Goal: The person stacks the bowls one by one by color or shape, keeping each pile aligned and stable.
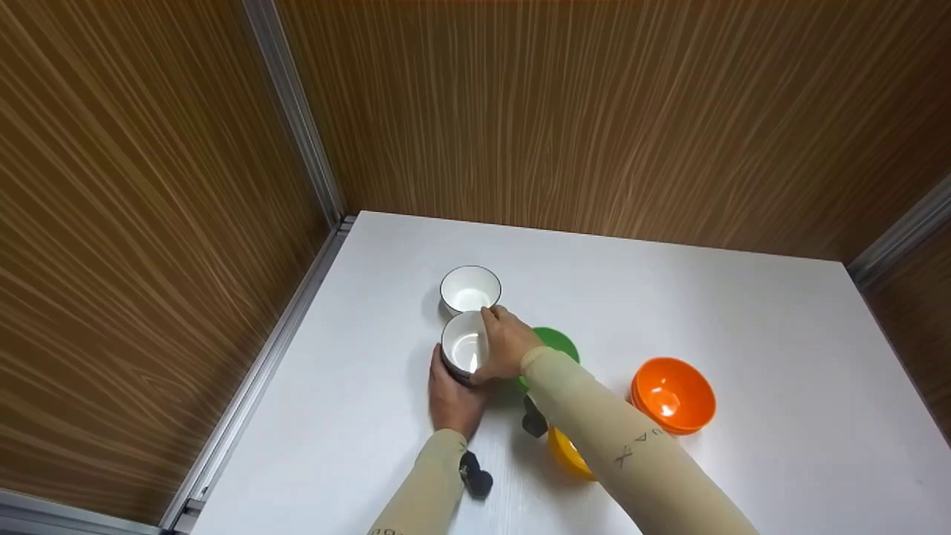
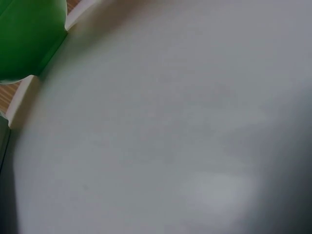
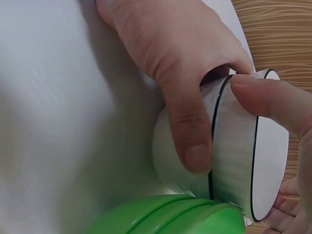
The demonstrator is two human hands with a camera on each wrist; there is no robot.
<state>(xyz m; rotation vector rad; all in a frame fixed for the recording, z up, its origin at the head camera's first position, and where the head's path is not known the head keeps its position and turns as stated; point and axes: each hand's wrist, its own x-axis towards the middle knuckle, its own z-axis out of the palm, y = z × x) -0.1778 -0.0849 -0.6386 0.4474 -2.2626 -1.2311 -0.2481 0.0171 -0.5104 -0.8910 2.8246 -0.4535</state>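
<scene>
Two white bowls with dark rims are nested together in front of me. My left hand (image 1: 453, 401) grips the lower bowl (image 3: 168, 146), its thumb along the outer wall in the right wrist view. The upper bowl (image 1: 462, 348) sits inside it, pinched at the rim by my right hand (image 1: 509, 343), with the thumb outside. Just behind stands another white bowl (image 1: 470, 288). Green bowls (image 1: 559, 342), stacked, are right beside the white pair and partly hidden by my right arm. The left wrist view catches only a green bowl (image 2: 29, 39) and tabletop.
To the right stand stacked orange bowls (image 1: 672, 394). A yellow bowl (image 1: 568, 457) is partly covered by my right forearm. The white table (image 1: 356, 416) meets wood-patterned panels (image 1: 557, 119) at the back and sides, with a metal rail (image 1: 260, 371) along the left.
</scene>
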